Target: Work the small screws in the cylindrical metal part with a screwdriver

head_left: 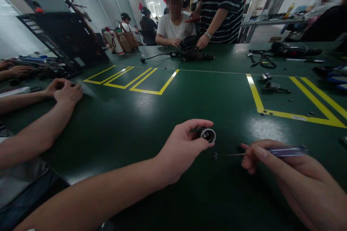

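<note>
My left hand (pixel 182 147) pinches a small round metal part (pixel 208 135) with a silver rim, holding it just above the green table (pixel 151 122). My right hand (pixel 273 158) grips a thin screwdriver (pixel 271 152) with a clear purple handle, its tip pointing left toward a tiny washer or nut (pixel 215 156) lying on the table just below the round part. The screwdriver tip stays a little apart from that small piece.
A neighbour's forearms and clasped hands (pixel 66 92) rest at the left. Yellow tape boxes (pixel 135 79) mark the table. Metal cylinders (pixel 271 86) and loose screws lie at right. A black tool with cable (pixel 189 54) sits by people across; an open black case (pixel 65 39) stands far left.
</note>
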Demonstrator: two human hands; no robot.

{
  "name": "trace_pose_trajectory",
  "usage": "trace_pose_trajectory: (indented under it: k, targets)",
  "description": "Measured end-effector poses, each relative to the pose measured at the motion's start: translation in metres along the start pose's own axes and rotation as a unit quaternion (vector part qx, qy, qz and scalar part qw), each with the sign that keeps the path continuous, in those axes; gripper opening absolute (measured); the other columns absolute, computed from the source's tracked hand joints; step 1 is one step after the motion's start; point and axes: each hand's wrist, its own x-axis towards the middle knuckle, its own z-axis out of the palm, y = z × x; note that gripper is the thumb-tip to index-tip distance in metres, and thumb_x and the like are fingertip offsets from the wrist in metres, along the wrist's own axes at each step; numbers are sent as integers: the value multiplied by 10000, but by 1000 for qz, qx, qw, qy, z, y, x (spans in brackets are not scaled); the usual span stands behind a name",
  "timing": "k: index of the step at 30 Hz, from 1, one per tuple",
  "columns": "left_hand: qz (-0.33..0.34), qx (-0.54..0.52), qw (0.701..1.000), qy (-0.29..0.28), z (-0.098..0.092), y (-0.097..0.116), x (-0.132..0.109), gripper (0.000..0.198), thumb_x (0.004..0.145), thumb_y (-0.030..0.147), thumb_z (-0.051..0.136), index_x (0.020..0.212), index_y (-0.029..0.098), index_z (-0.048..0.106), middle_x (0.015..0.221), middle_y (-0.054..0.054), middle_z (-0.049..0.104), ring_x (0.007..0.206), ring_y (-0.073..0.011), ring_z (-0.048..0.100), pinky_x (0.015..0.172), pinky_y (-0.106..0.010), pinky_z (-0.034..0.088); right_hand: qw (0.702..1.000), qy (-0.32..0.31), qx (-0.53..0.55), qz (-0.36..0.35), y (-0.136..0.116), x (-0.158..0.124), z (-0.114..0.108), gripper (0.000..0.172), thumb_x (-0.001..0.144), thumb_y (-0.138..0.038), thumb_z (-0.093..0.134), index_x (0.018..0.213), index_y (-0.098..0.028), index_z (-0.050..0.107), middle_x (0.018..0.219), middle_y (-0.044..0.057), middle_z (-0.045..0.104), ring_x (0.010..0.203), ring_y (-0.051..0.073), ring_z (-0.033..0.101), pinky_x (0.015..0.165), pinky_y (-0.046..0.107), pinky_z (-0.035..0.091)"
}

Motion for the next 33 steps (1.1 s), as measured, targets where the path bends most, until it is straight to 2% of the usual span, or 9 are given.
trace_pose_trajectory:
  k: [3,9,16,21,24,28,30,31,33]
  targets:
    - [-9,-19,1000,13,-1,4,0,375,664,99,673,1016,154,553,984,-59,627,934,-184,608,889,-387,462,990,-83,78,88,4,2,4,227,862,-366,501,803,-206,650,709,19,685,661,162,669,601,239,564]
    - [-25,-18,1000,-1,-3,5,2,338,656,113,683,971,135,563,988,-71,622,937,-186,593,887,-380,454,990,-95,55,92,3,1,6,230,842,-395,527,788,-219,665,709,8,692,667,144,666,600,194,542]
    - [-26,-36,999,-2,-2,4,2,331,631,80,689,939,129,578,932,-54,643,875,-159,603,848,-335,455,991,-93,-6,97,-18,5,9,294,814,-458,520,689,-242,676,649,3,690,644,158,668,596,210,544]
    - [-40,-52,998,-11,-3,3,2,382,633,63,689,991,149,584,894,-33,663,823,-137,622,825,-306,450,989,-94,9,116,-24,4,9,319,764,-509,556,640,-241,677,574,8,659,536,151,632,464,194,510]
    - [-30,-60,998,-6,-2,2,2,359,630,48,684,968,142,606,885,-29,663,807,-128,620,800,-287,458,974,-95,91,184,-19,4,12,310,749,-495,593,639,-220,684,613,26,673,567,147,631,516,196,519]
    - [-19,-63,998,-9,0,2,2,331,621,32,683,930,131,622,907,-34,662,831,-133,613,777,-277,472,912,-69,284,287,-15,5,13,221,762,-412,616,730,-207,693,676,32,684,623,151,639,573,222,543]
    - [-21,-61,998,-11,0,3,2,318,636,39,674,937,129,622,916,-40,663,842,-138,615,777,-279,476,896,-58,342,278,-14,5,10,197,778,-381,604,733,-211,692,665,23,676,622,153,645,570,232,554]
    - [-23,-59,998,-12,0,3,2,317,642,41,670,943,127,621,917,-43,665,837,-138,617,774,-279,478,900,-50,351,255,-14,5,8,193,790,-370,592,729,-216,691,661,18,673,619,152,648,569,233,559]
    - [-27,-51,998,-18,0,3,1,328,638,40,676,950,123,620,914,-45,667,818,-132,620,770,-275,480,928,-18,325,184,-12,2,5,184,811,-361,568,755,-236,692,680,11,679,634,156,657,576,234,568]
